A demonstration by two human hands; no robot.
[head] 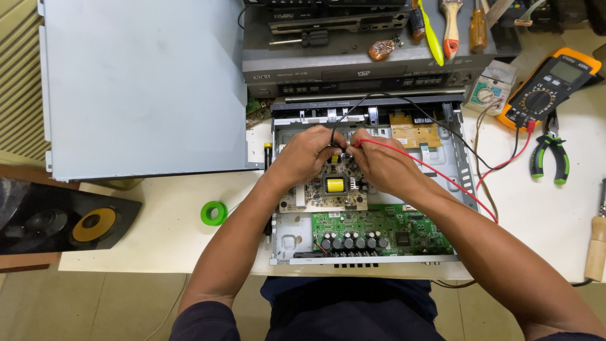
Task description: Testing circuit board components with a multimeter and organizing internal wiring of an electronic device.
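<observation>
Both hands are hemmed in by the open chassis (467, 183) walls: the black probe (334, 140) is pinched by the left hand (307, 155), the red probe (361, 144) by the right hand (382, 165); the grey cover (142, 85) crowds the tabletop (170, 221) leftward.

A large grey metal cover (142, 85) lies flat on the left of the white desk (164, 221), with a small green roll of tape (214, 213) just in front of it. A black speaker with a yellow cone (76, 222) sits off the desk's left edge. At the back, a stack of grey disc players (353, 57) carries screwdrivers (449, 25). On the right lie green-handled pliers (550, 156), and a wooden tool handle (596, 246) rests at the far right edge.
</observation>
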